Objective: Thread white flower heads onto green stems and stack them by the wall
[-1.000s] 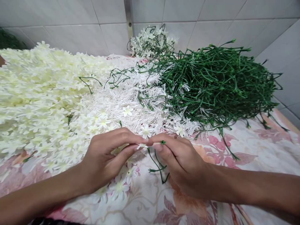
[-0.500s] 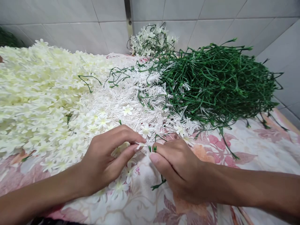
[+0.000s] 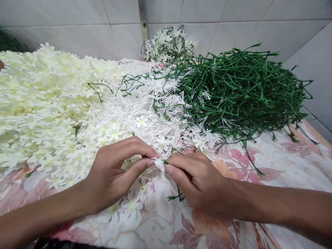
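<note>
Between finger and thumb, my left hand (image 3: 119, 173) pinches a small white flower (image 3: 159, 164). My right hand (image 3: 199, 180) is closed on a green stem (image 3: 165, 162), whose tip touches the flower's base. Part of the same stem hangs below my right hand. Cream-white flowers (image 3: 41, 103) are heaped at the left. White thin stamen pieces (image 3: 145, 107) lie in the middle, with a few loose flowers on them. A large pile of green stems (image 3: 249, 93) is at the right.
A bunch of white flowers on green stems (image 3: 169, 45) stands against the tiled wall (image 3: 85, 38). Floral cloth (image 3: 145, 231) covers the work surface. More greenery (image 3: 10, 41) shows at the far left.
My hands have come closer together. The flower and the green stem tip, apart before, now touch, and the flower has turned with its petals downward.
</note>
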Motion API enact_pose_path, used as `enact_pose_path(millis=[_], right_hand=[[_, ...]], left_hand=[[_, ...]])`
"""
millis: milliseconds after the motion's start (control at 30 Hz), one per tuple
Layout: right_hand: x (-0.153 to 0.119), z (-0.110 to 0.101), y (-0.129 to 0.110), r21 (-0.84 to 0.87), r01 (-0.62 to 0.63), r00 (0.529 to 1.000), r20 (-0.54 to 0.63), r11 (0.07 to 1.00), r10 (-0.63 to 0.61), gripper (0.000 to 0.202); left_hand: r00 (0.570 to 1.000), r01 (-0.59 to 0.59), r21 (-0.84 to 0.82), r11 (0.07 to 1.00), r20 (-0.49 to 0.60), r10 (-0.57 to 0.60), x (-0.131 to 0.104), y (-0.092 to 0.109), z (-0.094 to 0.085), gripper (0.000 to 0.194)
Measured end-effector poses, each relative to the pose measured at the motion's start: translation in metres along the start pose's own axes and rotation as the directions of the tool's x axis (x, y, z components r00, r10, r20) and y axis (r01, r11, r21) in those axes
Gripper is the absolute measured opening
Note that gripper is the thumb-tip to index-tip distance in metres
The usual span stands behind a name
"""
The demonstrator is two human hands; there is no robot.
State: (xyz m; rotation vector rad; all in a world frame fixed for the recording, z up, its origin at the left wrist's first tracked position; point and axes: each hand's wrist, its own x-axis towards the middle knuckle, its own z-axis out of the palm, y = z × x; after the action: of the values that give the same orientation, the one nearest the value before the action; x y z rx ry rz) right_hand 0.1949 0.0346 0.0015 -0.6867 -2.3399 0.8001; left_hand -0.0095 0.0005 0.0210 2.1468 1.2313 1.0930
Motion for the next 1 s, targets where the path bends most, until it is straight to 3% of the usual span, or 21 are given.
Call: enact_pose_path(millis=[267, 567, 733, 1000], right_hand=[[-0.0013, 0.0024, 0.0011, -0.019, -0.019, 0.999, 0.035, 1.000, 0.019, 0.031], [-0.0032, 0.0037, 0.0025, -0.058, -0.089, 0.995, 0.049, 0.994, 0.092, 0.028], [-0.0025, 0.0052, 0.0037, -0.065, -0.062, 0.997, 0.039, 0.996, 0.065, 0.029], [-0.0039, 0.0059, 0.0045, -0.069, -0.016, 0.999, 0.045, 0.997, 0.019, 0.030]], left_hand=[[0.994, -0.029, 0.019, 0.999, 0.102, 0.026, 0.0017, -0.0002, -0.0009, 0.012], [0.990, -0.069, 0.128, 0.989, 0.132, 0.052, 0.0012, -0.0014, 0.0015, 0.011], [0.989, -0.088, 0.192, 0.978, 0.132, 0.063, -0.0018, -0.0030, 0.0035, 0.011], [0.990, -0.062, 0.123, 0.990, 0.131, 0.046, -0.0046, -0.0039, 0.0073, 0.012]])
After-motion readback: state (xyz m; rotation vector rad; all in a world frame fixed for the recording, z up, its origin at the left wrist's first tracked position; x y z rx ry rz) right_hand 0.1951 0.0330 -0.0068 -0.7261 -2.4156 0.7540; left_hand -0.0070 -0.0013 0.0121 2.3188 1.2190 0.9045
